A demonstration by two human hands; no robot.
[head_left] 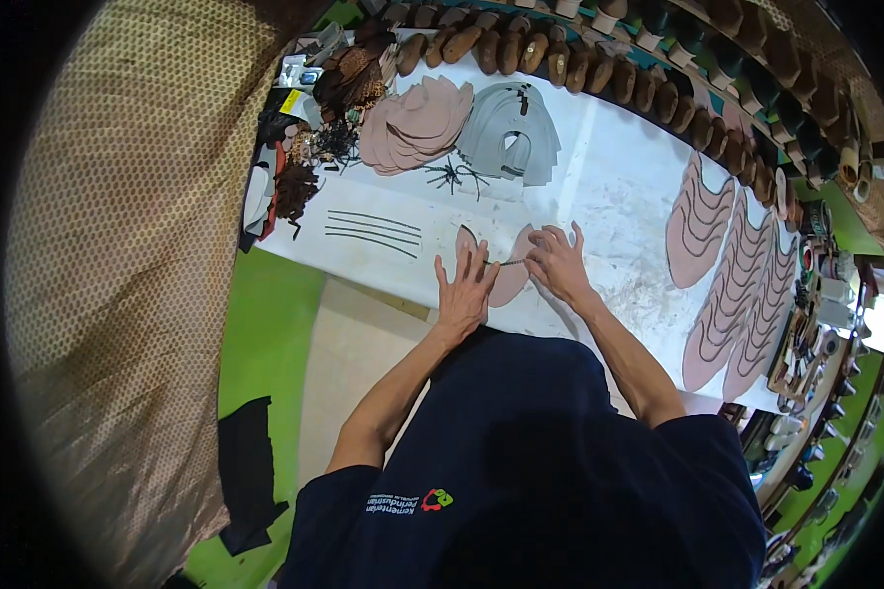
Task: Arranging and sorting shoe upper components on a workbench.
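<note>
A pink U-shaped shoe-upper piece (510, 285) lies at the near edge of the white table, with a thin dark strip (507, 262) across it. My left hand (464, 297) rests on the left side of this piece, fingers spread and mostly flat, the fingertips by the strip's left end. At the strip's other end my right hand (559, 265) has thumb and forefinger pinched together, the other fingers raised. The exact grip is small and partly hidden by the fingers. Left of my hands, several loose dark strips (373, 235) lie side by side.
Pink pieces (415, 126) and grey curved pieces (507, 133) are stacked at the back. Overlapping pink pieces with dark edges (725, 299) form rows at right. Brown shoe lasts (558, 65) line the far edge. Dark scraps (297, 188) pile up at left, near a patterned curtain (138, 245).
</note>
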